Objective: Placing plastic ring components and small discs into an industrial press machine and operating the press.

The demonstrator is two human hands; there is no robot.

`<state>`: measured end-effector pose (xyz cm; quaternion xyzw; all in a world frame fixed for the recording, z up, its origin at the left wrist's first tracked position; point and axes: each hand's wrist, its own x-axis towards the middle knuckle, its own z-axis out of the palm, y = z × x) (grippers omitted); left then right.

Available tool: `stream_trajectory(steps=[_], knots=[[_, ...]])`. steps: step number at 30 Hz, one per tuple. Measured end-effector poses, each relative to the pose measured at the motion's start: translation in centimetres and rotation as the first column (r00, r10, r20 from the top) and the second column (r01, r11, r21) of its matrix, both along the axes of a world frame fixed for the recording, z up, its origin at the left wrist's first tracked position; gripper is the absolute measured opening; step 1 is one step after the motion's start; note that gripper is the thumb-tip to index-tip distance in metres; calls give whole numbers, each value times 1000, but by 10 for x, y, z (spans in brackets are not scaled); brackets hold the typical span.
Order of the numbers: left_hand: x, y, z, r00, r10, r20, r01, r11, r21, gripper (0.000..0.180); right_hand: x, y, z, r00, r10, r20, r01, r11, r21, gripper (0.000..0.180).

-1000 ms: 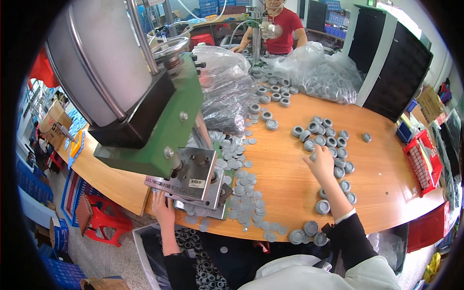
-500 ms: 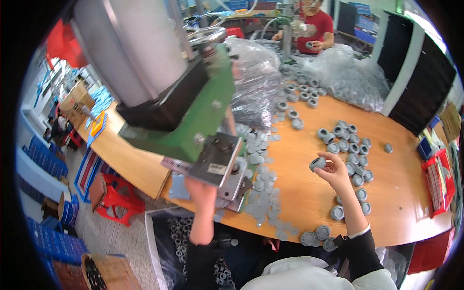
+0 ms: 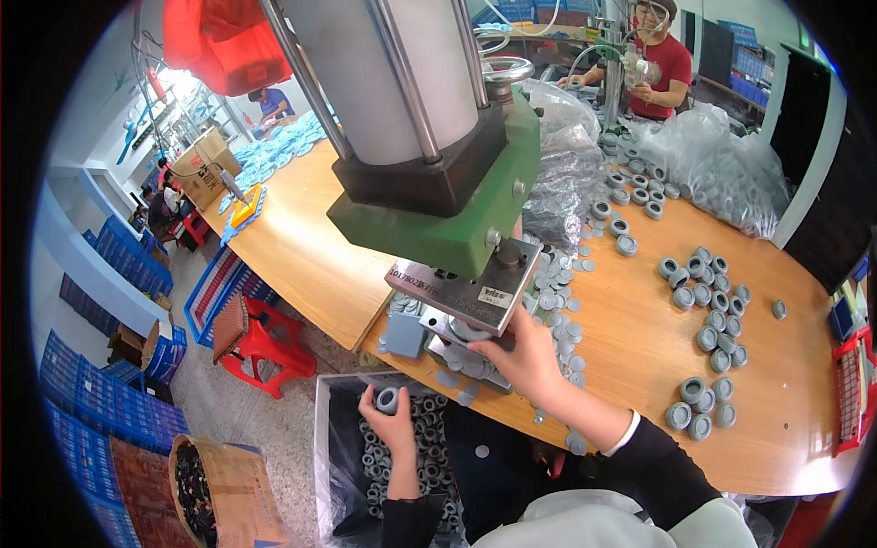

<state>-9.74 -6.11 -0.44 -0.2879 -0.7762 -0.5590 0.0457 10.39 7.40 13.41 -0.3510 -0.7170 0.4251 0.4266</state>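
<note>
My left hand (image 3: 391, 419) is low over a lined box (image 3: 322, 457) of grey rings and holds one grey ring (image 3: 388, 400) between its fingers. My right hand (image 3: 523, 358) reaches under the head of the green press (image 3: 448, 228), its fingers at the metal die block (image 3: 466, 310); what they grip there is hidden. Flat grey discs (image 3: 553, 297) lie scattered around the press base. Grey cup-shaped caps (image 3: 713, 310) stand in a loose group on the wooden table (image 3: 639, 347) to the right of my right arm.
Clear bags of grey parts (image 3: 722, 164) lie at the table's far side, where a person in red (image 3: 662, 64) works. A red stool (image 3: 260, 342), blue crates (image 3: 100, 411) and a cardboard box (image 3: 219, 493) of dark parts stand on the floor at left.
My right hand has left the caps on the right and gone to the press die. My left hand has dropped from the press base into the box and holds a ring.
</note>
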Motion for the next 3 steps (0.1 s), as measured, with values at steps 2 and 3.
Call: stream_trajectory(steps=[2, 3], knots=[[-29, -22, -17, 987, 161, -23, -162, 974, -157, 61, -14, 4, 7, 995, 18, 93, -16, 1000, -18, 54], [-37, -23, -20, 985, 145, -97, -159, 976, -152, 62, -16, 6, 13, 981, 16, 193, -10, 1000, -28, 55]])
